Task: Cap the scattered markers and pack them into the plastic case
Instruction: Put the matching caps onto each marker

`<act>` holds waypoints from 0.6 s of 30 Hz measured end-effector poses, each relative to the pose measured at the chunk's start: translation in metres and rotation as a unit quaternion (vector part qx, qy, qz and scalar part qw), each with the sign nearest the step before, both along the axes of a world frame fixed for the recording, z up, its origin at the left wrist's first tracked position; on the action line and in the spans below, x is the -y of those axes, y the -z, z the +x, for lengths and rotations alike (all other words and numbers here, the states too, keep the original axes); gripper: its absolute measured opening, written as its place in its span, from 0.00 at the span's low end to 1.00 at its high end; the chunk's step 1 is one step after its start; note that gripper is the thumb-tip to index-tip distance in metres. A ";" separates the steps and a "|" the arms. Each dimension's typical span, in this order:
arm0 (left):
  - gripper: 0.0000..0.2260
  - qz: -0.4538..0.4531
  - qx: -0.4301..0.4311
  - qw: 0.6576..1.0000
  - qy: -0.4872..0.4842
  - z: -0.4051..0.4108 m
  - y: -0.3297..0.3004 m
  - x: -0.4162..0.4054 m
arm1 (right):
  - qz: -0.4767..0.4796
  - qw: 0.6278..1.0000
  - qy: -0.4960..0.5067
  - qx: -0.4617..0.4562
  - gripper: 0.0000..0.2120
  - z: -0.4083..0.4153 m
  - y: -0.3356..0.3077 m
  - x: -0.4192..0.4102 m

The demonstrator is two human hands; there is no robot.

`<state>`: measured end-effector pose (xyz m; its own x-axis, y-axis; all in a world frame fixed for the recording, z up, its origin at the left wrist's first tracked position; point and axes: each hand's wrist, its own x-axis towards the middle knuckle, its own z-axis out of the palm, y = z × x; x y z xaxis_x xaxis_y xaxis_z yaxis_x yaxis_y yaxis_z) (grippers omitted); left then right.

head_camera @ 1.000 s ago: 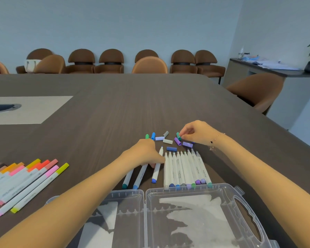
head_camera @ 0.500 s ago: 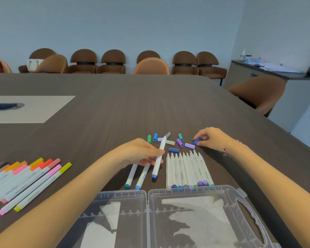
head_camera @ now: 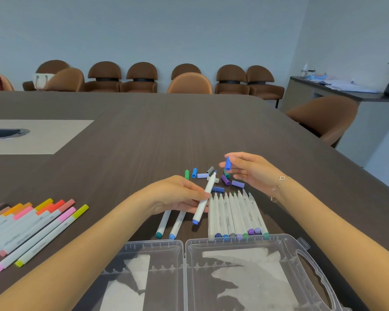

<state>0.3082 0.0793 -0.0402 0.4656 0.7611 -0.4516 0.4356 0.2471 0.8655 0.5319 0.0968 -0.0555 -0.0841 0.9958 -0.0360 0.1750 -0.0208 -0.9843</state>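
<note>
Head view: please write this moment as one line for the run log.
left hand: holds uncapped marker | right hand: pinches blue cap above table | cap not yet on | case: open, no markers inside

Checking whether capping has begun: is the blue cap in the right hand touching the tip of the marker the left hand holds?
Apart. The head view shows dark table between the blue cap and the marker tip.
</note>
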 end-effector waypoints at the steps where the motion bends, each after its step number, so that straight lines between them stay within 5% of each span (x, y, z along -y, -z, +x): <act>1: 0.05 -0.004 0.005 1.000 0.002 -0.001 0.000 0.001 | -0.004 1.000 0.003 -0.010 0.10 -0.005 0.001 0.000; 18: 0.08 0.010 0.001 1.000 0.003 -0.009 0.002 0.004 | 0.028 0.997 0.045 0.049 0.09 -0.025 0.000 0.000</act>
